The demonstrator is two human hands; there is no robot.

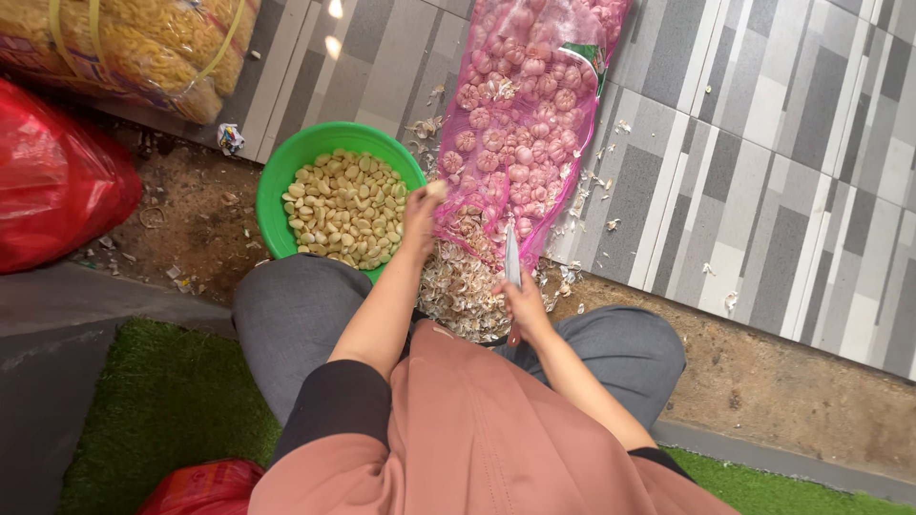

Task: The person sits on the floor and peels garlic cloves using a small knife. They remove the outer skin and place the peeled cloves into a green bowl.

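My left hand (420,215) is stretched out over the right rim of a green bowl (277,181) and pinches a peeled garlic clove (437,189) at its fingertips. The bowl is filled with several peeled cloves (345,208). My right hand (520,300) grips a small knife (512,257) with the blade pointing up, just above my right knee. A pink mesh sack of whole garlic bulbs (520,114) lies ahead of both hands. A heap of papery garlic skins (463,286) sits between my knees under the sack's open end.
A red plastic bag (52,181) lies at the left and a clear bag of yellow pasta (134,48) at the top left. Grey striped tiles (763,143) cover the right. Green artificial turf (162,401) lies under me, with another red bag (205,486) at the bottom.
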